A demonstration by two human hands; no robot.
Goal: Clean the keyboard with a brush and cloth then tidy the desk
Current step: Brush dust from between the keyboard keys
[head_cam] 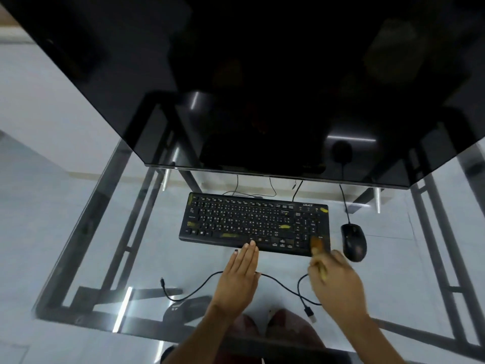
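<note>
A black keyboard (252, 223) with yellowish smears lies in the middle of a glass desk (110, 248). My right hand (337, 279) grips a small brush (317, 245) with a yellow handle. Its brown bristles rest on the keyboard's lower right corner, and the hand is motion-blurred. My left hand (240, 274) lies flat with fingers together. Its fingertips touch the keyboard's front edge near the space bar. No cloth is in view.
A black mouse (353, 241) sits right of the keyboard, its cord running back under a big dark monitor (249, 88). A loose black USB cable (283, 285) snakes across the glass beneath my hands. The desk's metal frame and the floor show through the glass.
</note>
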